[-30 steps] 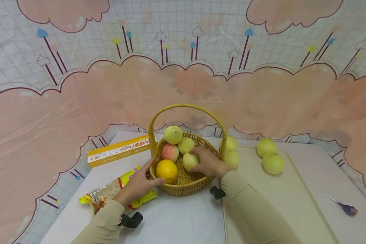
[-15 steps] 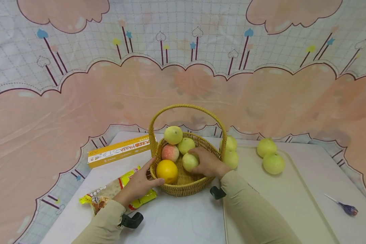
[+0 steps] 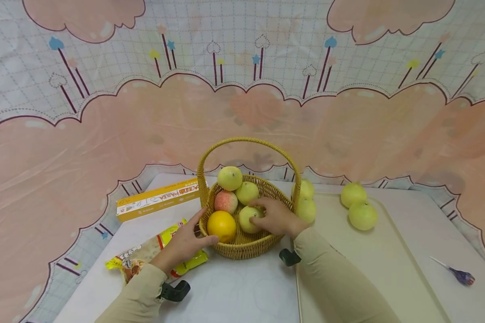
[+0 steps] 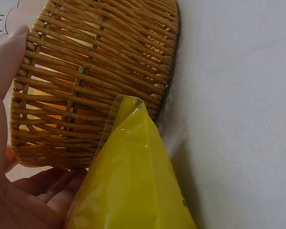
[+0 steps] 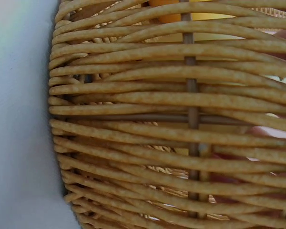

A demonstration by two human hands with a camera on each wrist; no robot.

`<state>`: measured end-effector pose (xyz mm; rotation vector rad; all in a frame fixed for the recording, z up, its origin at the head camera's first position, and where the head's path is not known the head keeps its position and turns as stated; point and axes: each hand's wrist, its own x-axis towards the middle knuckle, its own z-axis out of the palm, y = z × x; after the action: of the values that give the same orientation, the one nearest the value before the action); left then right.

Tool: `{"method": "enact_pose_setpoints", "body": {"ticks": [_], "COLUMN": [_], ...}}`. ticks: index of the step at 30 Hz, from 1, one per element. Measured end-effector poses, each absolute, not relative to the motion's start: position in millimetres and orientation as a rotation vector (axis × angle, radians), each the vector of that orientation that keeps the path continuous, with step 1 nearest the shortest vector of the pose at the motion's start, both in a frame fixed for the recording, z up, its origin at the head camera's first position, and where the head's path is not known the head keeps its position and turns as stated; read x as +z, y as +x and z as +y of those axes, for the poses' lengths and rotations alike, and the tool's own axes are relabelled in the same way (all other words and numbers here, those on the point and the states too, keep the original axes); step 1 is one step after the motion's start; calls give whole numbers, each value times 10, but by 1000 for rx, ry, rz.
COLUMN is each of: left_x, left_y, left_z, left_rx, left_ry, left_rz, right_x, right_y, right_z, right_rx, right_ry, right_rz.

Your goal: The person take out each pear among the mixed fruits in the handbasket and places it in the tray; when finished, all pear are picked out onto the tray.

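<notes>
In the head view a woven wicker basket (image 3: 242, 252) with a tall arched handle stands mid-table. My left hand (image 3: 186, 240) grips its left side, the thumb at the front rim; the left wrist view shows fingers (image 4: 28, 200) against the wickerwork. Inside the basket, my right hand (image 3: 276, 216) holds a pale green round fruit (image 3: 248, 220). Beside that fruit lie an orange (image 3: 221, 226), a reddish peach (image 3: 225, 202) and another green fruit (image 3: 247, 193). One more green fruit (image 3: 229, 178) sits on top at the back left. Wickerwork (image 5: 133, 100) mostly hides the right hand in its wrist view.
Under my left forearm lies a yellow-ended food packet (image 3: 141, 258), with a pasta box (image 3: 157, 200) behind it. Right of the basket are two green fruits (image 3: 306, 210). A beige tray (image 3: 372, 264) bears two more (image 3: 363, 216). A lollipop (image 3: 460, 276) lies at far right.
The green fruit in my right hand has shifted slightly left and towards me inside the basket, turning a little. My left hand and the basket have stayed nearly still.
</notes>
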<state>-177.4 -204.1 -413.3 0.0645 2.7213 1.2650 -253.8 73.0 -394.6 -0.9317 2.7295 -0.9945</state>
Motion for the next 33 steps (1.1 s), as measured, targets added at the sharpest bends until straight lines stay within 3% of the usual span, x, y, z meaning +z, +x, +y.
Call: {"method": "enact_pose_setpoints", "body": {"ticks": [20,33], "left_x": [-4131,-4155], "left_y": [-1770,-1790], "left_z": [-2049,-2071], "left_rx": [1271,1267], "left_ry": [69,59], "left_rz": [2708,2710], "right_x": [-3909,-3789], "right_y": [-2511,-2402], "right_z": [679,810], "right_rx": [-919,-1127], "right_ry": [-800,-810], "right_rz": [2706,2707]}}
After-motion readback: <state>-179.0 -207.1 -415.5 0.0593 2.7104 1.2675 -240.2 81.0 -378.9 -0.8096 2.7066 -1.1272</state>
